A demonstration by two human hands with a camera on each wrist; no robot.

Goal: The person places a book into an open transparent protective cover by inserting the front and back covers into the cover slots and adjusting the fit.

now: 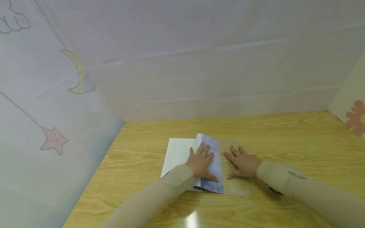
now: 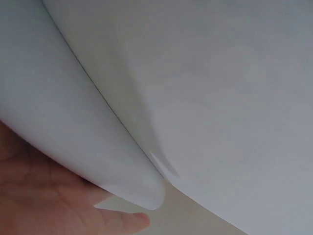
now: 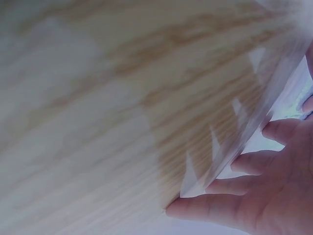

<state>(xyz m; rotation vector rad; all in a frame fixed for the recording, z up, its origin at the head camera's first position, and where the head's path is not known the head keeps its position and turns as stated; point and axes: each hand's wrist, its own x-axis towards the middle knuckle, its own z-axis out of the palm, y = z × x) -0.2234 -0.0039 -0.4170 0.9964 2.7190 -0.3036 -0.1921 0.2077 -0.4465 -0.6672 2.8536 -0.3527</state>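
Note:
A booklet lies on the table with a white page (image 1: 178, 152) at the left and a bluish printed cover (image 1: 216, 158) folded over to the right. My left hand (image 1: 200, 163) rests on the cover, fingers spread. A clear plastic sheet (image 1: 238, 186) extends right from the cover, and my right hand (image 1: 244, 164) presses flat on it with fingers spread. In the left wrist view the curved page (image 2: 73, 107) rises beside my left hand (image 2: 54, 196). The right wrist view shows the clear film (image 3: 234, 147) along the fingertips of my right hand (image 3: 264, 186).
The wooden table (image 1: 137, 148) reaches back to a pale cloth wall (image 1: 228, 76). Another cloth side with a moon and star print (image 1: 54, 140) stands at the left, and a flower print (image 1: 356, 117) shows at the right.

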